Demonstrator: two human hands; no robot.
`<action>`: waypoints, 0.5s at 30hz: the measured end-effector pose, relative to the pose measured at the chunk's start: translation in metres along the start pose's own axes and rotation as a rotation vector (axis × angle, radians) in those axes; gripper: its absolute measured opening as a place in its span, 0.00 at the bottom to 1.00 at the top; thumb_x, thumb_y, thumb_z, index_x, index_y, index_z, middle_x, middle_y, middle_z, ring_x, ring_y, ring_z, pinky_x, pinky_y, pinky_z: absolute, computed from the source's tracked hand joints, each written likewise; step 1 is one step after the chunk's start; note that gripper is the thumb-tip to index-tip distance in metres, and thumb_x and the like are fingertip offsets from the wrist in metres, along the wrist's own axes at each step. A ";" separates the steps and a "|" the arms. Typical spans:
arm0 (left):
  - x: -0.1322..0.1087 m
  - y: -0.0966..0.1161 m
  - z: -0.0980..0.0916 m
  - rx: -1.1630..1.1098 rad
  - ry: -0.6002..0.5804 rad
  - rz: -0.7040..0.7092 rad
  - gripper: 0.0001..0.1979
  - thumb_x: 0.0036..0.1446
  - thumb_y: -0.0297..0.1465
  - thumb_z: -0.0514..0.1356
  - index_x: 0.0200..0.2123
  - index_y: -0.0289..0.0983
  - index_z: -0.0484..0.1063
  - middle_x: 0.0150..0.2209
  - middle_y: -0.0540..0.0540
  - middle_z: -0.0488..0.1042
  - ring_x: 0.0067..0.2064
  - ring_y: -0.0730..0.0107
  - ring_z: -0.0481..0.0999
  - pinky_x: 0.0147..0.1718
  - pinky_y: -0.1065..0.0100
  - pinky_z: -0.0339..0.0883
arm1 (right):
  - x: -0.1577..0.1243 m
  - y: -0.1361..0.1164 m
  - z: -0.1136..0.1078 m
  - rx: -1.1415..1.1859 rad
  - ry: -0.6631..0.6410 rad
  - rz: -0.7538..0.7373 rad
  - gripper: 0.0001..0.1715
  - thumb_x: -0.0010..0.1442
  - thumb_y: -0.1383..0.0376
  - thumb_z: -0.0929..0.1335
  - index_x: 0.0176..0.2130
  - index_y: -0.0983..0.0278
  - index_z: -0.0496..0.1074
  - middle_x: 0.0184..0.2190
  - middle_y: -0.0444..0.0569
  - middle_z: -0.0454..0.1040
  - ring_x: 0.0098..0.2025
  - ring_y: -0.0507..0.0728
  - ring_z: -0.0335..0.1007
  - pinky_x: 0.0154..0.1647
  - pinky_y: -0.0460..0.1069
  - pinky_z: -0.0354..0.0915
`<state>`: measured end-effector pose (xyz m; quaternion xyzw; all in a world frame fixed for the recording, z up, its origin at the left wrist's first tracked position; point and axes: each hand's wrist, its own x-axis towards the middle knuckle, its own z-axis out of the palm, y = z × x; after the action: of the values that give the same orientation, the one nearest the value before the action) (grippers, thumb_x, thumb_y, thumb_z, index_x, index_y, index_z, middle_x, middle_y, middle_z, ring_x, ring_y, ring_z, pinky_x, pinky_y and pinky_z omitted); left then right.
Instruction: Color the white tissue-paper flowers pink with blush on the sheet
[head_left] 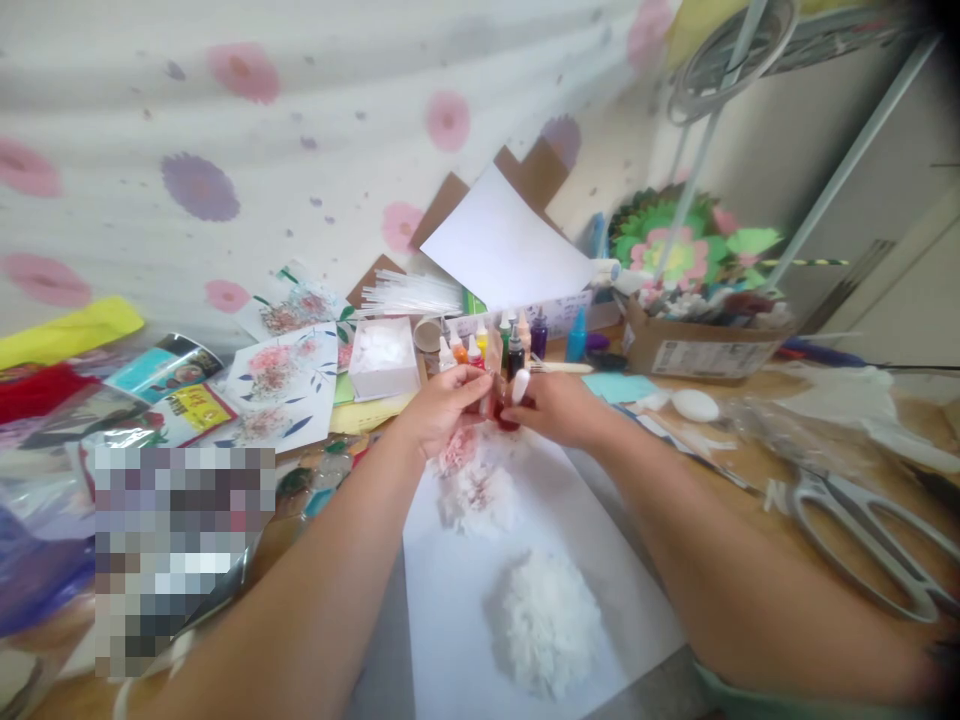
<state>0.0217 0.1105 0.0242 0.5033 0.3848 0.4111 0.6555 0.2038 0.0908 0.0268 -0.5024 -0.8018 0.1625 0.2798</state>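
My left hand is closed in a pinch at the far end of a white sheet of paper. What its fingertips grip is blurred. Beside it my right hand is closed around a small dark red bottle, mostly covered by the fingers, with a white tip sticking up. Under the hands lies a pink fluffy clump. Nearer, a white fluffy clump has reddish-brown marks in its middle. A larger plain white clump sits at the sheet's near end.
Several colour bottles stand just behind the hands. Left of them is a white box of white material; farther left are flower pictures and plastic packets. Scissors and a full cardboard box are on the right.
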 end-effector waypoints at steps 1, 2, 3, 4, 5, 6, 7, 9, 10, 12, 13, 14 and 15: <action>0.000 0.000 0.000 -0.002 0.001 -0.001 0.17 0.45 0.38 0.70 0.34 0.34 0.71 0.28 0.48 0.74 0.28 0.71 0.75 0.32 0.65 0.73 | 0.000 0.000 0.000 -0.005 -0.020 0.003 0.08 0.54 0.65 0.69 0.24 0.62 0.75 0.22 0.44 0.75 0.26 0.53 0.67 0.27 0.46 0.56; 0.000 0.000 0.000 -0.006 0.000 -0.002 0.17 0.45 0.38 0.70 0.34 0.34 0.71 0.27 0.48 0.74 0.28 0.71 0.75 0.32 0.65 0.73 | 0.000 0.000 -0.001 0.014 -0.008 0.009 0.08 0.54 0.64 0.69 0.25 0.62 0.75 0.23 0.45 0.75 0.26 0.53 0.68 0.28 0.47 0.56; 0.000 0.000 0.000 -0.009 -0.004 -0.003 0.17 0.46 0.38 0.70 0.34 0.34 0.71 0.27 0.49 0.73 0.29 0.70 0.75 0.33 0.63 0.73 | -0.001 0.000 -0.001 0.052 0.022 0.009 0.07 0.54 0.64 0.68 0.26 0.62 0.76 0.25 0.45 0.76 0.28 0.53 0.69 0.28 0.47 0.58; 0.000 0.000 0.000 -0.013 -0.009 -0.004 0.18 0.46 0.38 0.70 0.35 0.34 0.71 0.27 0.49 0.73 0.29 0.69 0.75 0.34 0.62 0.73 | -0.001 0.000 -0.002 0.096 0.046 0.002 0.07 0.55 0.64 0.68 0.28 0.62 0.76 0.28 0.46 0.77 0.29 0.54 0.70 0.30 0.47 0.59; 0.000 -0.001 0.000 -0.015 -0.013 -0.004 0.18 0.45 0.38 0.70 0.35 0.34 0.71 0.27 0.49 0.73 0.29 0.69 0.76 0.35 0.62 0.73 | -0.001 0.000 -0.003 0.126 0.052 -0.008 0.06 0.54 0.64 0.68 0.30 0.62 0.77 0.29 0.46 0.78 0.30 0.54 0.71 0.31 0.47 0.60; 0.001 -0.001 -0.001 -0.018 -0.016 -0.003 0.17 0.45 0.37 0.70 0.35 0.34 0.71 0.28 0.48 0.74 0.30 0.69 0.75 0.35 0.63 0.73 | -0.002 0.001 -0.005 0.133 0.040 -0.015 0.05 0.53 0.65 0.69 0.30 0.62 0.77 0.29 0.45 0.78 0.31 0.54 0.71 0.31 0.47 0.60; 0.001 -0.002 -0.001 -0.020 -0.016 -0.004 0.17 0.45 0.37 0.70 0.34 0.34 0.71 0.28 0.48 0.74 0.30 0.70 0.75 0.34 0.63 0.73 | -0.003 0.001 -0.007 0.127 0.025 -0.017 0.04 0.52 0.67 0.69 0.30 0.62 0.77 0.29 0.45 0.78 0.31 0.54 0.71 0.31 0.47 0.60; 0.001 -0.003 -0.002 -0.025 -0.018 -0.007 0.17 0.45 0.37 0.70 0.34 0.34 0.70 0.28 0.48 0.74 0.29 0.70 0.75 0.34 0.64 0.73 | -0.005 0.001 -0.011 0.129 0.032 -0.004 0.05 0.52 0.68 0.69 0.30 0.62 0.77 0.27 0.44 0.78 0.29 0.53 0.70 0.30 0.46 0.60; 0.001 -0.003 -0.002 -0.028 -0.020 -0.008 0.17 0.46 0.37 0.70 0.34 0.34 0.70 0.28 0.48 0.73 0.30 0.69 0.75 0.34 0.63 0.73 | -0.007 0.001 -0.012 0.149 0.062 0.003 0.05 0.52 0.68 0.69 0.30 0.62 0.77 0.27 0.44 0.78 0.28 0.52 0.70 0.30 0.46 0.60; 0.000 -0.004 -0.001 -0.038 -0.025 -0.011 0.17 0.46 0.38 0.69 0.35 0.34 0.70 0.29 0.47 0.74 0.31 0.68 0.76 0.35 0.62 0.73 | -0.012 -0.001 -0.014 0.228 0.141 -0.001 0.05 0.53 0.66 0.69 0.31 0.62 0.77 0.28 0.44 0.77 0.29 0.52 0.69 0.30 0.46 0.60; 0.000 -0.004 0.000 -0.047 -0.030 -0.014 0.18 0.46 0.38 0.70 0.36 0.35 0.70 0.30 0.47 0.74 0.32 0.67 0.76 0.36 0.62 0.74 | -0.014 -0.003 -0.013 0.271 0.164 -0.013 0.05 0.53 0.66 0.69 0.31 0.62 0.77 0.29 0.44 0.78 0.29 0.52 0.69 0.30 0.46 0.61; -0.001 -0.004 0.000 -0.059 -0.035 -0.018 0.18 0.46 0.38 0.70 0.36 0.35 0.70 0.31 0.46 0.75 0.33 0.67 0.76 0.36 0.61 0.74 | -0.016 -0.004 -0.011 0.299 0.179 -0.029 0.04 0.53 0.67 0.69 0.32 0.63 0.76 0.29 0.44 0.78 0.29 0.51 0.69 0.30 0.46 0.61; -0.001 -0.005 0.001 -0.072 -0.039 -0.020 0.19 0.45 0.37 0.70 0.37 0.35 0.69 0.32 0.46 0.75 0.33 0.67 0.76 0.36 0.61 0.74 | -0.017 -0.005 -0.008 0.312 0.193 -0.045 0.04 0.52 0.68 0.69 0.32 0.63 0.76 0.30 0.44 0.78 0.29 0.51 0.68 0.31 0.46 0.61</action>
<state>0.0229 0.1085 0.0200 0.4836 0.3619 0.4080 0.6846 0.2107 0.0735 0.0312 -0.4480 -0.7475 0.2297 0.4334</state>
